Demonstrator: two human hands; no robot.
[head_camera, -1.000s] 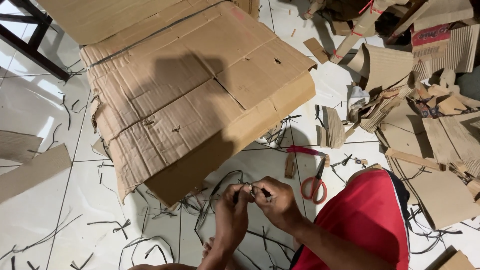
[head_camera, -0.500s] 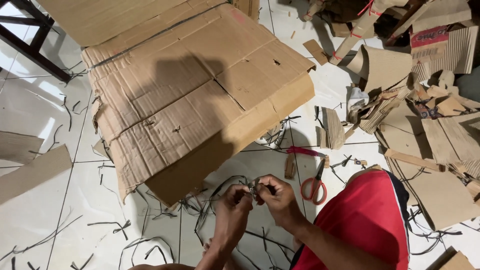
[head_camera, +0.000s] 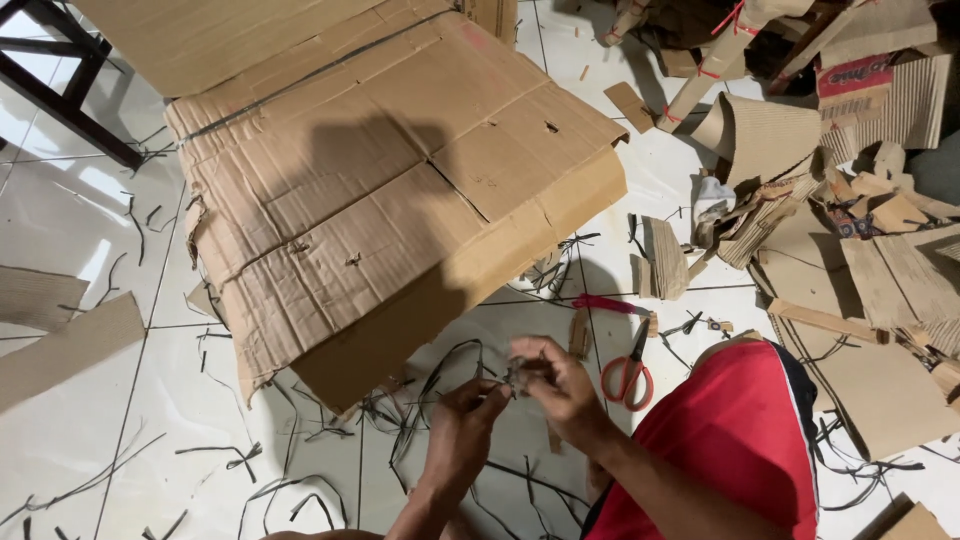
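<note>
Floor (head_camera: 120, 420): white glossy tile, littered with thin dark strips and offcuts of cardboard; the person sits on it.

Flattened cardboard box (head_camera: 390, 190): the biggest thing in view, a creased brown sheet lying up and to the left of the hands, its near corner just above them and casting a shadow.

Cardboard scrap pile (head_camera: 850, 200): a heap of corrugated pieces and rolled sheets on the right, well apart from the hands.

Red shorts (head_camera: 740, 450): the person's thigh, lower right, beside the right forearm.

Scissors (head_camera: 628, 372): red-handled, lying on the floor just to the right of the right hand, blades pointing up and away from the person; the right hand is the nearer one to them.

Pink tool (head_camera: 605, 304): a slim handle lying crosswise above the scissors; its kind cannot be made out.

Left hand (head_camera: 468, 412): closed, fingertips pinching the left end of a thin dark strip.

Right hand (head_camera: 555, 378): closed, fingers pinched on the same bit of strip from the right, slightly higher than the left.

Dark strip (head_camera: 516, 375): a narrow black band held between the two hands, just above the floor; the gripped part seems bunched or knotted, though blur hides the detail. Its loose length loops away to the left and down over the tile, so its long run lies on the left hand's side.
</note>
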